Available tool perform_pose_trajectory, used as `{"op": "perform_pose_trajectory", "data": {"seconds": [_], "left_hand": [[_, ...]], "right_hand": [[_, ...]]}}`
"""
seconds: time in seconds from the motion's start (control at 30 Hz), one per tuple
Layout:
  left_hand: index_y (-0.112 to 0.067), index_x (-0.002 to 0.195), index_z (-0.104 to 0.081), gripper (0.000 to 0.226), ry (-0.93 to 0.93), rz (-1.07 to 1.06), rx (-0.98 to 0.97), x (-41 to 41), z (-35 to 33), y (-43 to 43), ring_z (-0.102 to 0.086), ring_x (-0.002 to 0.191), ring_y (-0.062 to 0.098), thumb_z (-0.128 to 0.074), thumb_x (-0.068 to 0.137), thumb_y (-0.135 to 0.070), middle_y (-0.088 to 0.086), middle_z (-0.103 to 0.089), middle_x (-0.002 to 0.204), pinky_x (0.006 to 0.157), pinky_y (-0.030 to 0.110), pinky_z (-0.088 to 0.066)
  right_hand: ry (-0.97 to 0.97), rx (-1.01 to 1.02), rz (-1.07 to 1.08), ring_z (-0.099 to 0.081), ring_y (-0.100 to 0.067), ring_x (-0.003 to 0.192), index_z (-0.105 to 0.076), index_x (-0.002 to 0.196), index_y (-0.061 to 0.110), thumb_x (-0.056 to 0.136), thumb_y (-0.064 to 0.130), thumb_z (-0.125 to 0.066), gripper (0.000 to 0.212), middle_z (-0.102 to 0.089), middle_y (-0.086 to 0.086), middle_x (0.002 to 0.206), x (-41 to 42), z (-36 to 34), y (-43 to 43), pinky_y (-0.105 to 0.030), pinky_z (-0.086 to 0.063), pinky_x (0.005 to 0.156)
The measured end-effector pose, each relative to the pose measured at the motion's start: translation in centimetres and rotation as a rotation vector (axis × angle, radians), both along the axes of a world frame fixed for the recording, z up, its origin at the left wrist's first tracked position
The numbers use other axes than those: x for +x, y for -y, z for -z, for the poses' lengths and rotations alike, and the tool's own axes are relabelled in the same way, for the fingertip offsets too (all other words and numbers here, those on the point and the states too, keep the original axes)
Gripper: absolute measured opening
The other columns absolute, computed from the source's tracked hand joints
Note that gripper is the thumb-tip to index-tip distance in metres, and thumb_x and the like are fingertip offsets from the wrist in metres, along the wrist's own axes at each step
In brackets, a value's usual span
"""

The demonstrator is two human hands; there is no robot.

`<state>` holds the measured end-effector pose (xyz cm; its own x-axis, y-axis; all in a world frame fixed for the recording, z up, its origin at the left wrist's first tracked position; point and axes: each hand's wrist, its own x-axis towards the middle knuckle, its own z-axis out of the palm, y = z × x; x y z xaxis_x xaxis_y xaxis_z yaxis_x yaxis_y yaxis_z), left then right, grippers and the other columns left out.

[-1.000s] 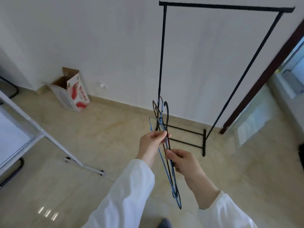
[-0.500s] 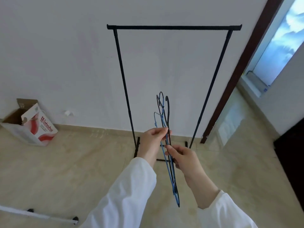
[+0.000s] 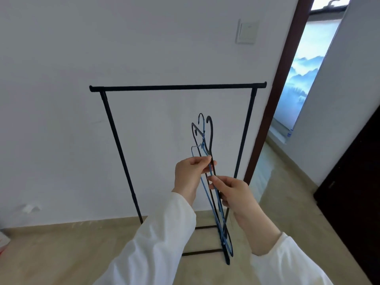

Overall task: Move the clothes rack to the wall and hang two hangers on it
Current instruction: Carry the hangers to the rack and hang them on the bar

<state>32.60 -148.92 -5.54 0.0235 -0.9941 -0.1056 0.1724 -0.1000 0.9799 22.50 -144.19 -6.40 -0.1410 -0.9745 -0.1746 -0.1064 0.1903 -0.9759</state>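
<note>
The black metal clothes rack stands on the beige tiled floor in front of me, close against the white wall, its top bar bare and level and its two thin uprights running down to the base rails. My left hand, coming out of a white sleeve, is closed in a pinch on the bundle of thin black and blue wire hangers just below their hooks, thumb and fingertips pressed together on the wires. The hooks point up, below the top bar and in front of the rack. My right hand grips the same bundle a little lower, fingers curled around the wires, whose bottom ends hang toward the floor. Further right, a white light switch plate sits on the wall beside a dark brown door frame.
</note>
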Motion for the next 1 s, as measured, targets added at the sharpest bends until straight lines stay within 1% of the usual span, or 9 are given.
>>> {"op": "perform_pose_trajectory", "data": {"seconds": [0.1,0.2,0.27,0.43,0.5,0.67,0.77,0.87,1.0], "left_hand": [[-0.015,0.072,-0.067,0.013,0.008,0.025,-0.042,0.9,-1.7,3.9,-0.067,0.058,-0.001,-0.062,0.084,-0.018,-0.003,-0.072,0.072,0.059,0.007,-0.047],[-0.016,0.068,-0.068,0.016,0.007,0.054,-0.08,1.7,-3.2,7.2,-0.067,0.056,-0.001,-0.063,0.083,-0.017,-0.009,-0.072,0.06,0.084,0.022,-0.049],[-0.018,0.066,-0.067,0.018,0.026,0.063,-0.085,2.0,-4.0,8.9,-0.066,0.055,-0.002,-0.062,0.083,-0.019,-0.012,-0.071,0.057,0.09,0.027,-0.045],[-0.019,0.068,-0.066,0.018,0.042,0.077,-0.112,2.5,-5.5,12.0,-0.063,0.053,-0.008,-0.06,0.085,-0.021,-0.006,-0.071,0.072,0.062,0.01,-0.042],[-0.02,0.068,-0.066,0.018,0.041,0.067,-0.104,2.5,-5.9,13.0,-0.063,0.052,-0.008,-0.06,0.084,-0.022,-0.007,-0.07,0.071,0.068,0.014,-0.041],[-0.02,0.066,-0.065,0.018,0.015,0.044,-0.084,2.4,-6.6,15.3,-0.063,0.05,-0.007,-0.062,0.083,-0.022,-0.011,-0.069,0.063,0.085,0.023,-0.041],[-0.02,0.065,-0.065,0.019,0.02,0.042,-0.075,2.2,-6.7,16.7,-0.063,0.049,-0.006,-0.062,0.083,-0.022,-0.015,-0.068,0.052,0.095,0.028,-0.038],[-0.019,0.065,-0.065,0.018,0.018,0.043,-0.071,2.0,-6.6,17.9,-0.063,0.05,-0.007,-0.062,0.083,-0.022,-0.013,-0.069,0.056,0.09,0.025,-0.039],[-0.018,0.069,-0.066,0.016,0.013,0.028,-0.064,1.9,-6.3,19.5,-0.063,0.051,-0.007,-0.061,0.084,-0.022,-0.007,-0.07,0.07,0.071,0.017,-0.039]], "right_hand": [[-0.024,-0.028,0.012,-0.035,-0.002,0.034,-0.067,0.103,0.012,0.087,0.027,-0.056,0.025,-0.062,0.013,0.056,0.8,-1.9,3.7,-0.014,-0.034,0.044],[-0.032,-0.055,0.027,-0.036,-0.007,0.046,-0.069,0.1,0.012,0.087,0.028,-0.055,0.025,-0.055,0.017,0.038,1.5,-3.3,6.7,-0.02,-0.039,0.055],[-0.028,-0.065,0.035,-0.035,-0.009,0.049,-0.069,0.099,0.012,0.087,0.03,-0.054,0.026,-0.052,0.017,0.035,1.9,-4.1,8.3,-0.022,-0.038,0.057],[-0.015,-0.094,0.04,-0.033,-0.009,0.047,-0.068,0.095,0.011,0.087,0.029,-0.055,0.024,-0.048,0.017,0.031,2.4,-5.5,11.5,-0.022,-0.037,0.058],[-0.002,-0.098,0.045,-0.035,-0.01,0.049,-0.069,0.093,0.012,0.086,0.03,-0.056,0.023,-0.051,0.015,0.035,2.5,-5.9,12.7,-0.023,-0.039,0.06],[0.028,-0.093,0.025,-0.041,-0.012,0.06,-0.069,0.087,0.017,0.085,0.03,-0.057,0.018,-0.059,0.006,0.067,2.6,-6.4,15.3,-0.025,-0.041,0.064],[0.025,-0.076,0.011,-0.048,-0.015,0.073,-0.068,0.088,0.018,0.086,0.031,-0.056,0.018,-0.062,0.005,0.075,2.5,-6.6,16.8,-0.025,-0.043,0.066],[0.039,-0.064,0.005,-0.048,-0.016,0.078,-0.068,0.093,0.015,0.086,0.03,-0.056,0.021,-0.063,0.005,0.077,2.3,-6.6,18.1,-0.025,-0.042,0.067],[0.047,-0.052,-0.016,-0.047,-0.015,0.072,-0.067,0.079,0.021,0.086,0.031,-0.056,0.016,-0.063,0.003,0.078,2.1,-6.4,19.7,-0.024,-0.042,0.065]]}}
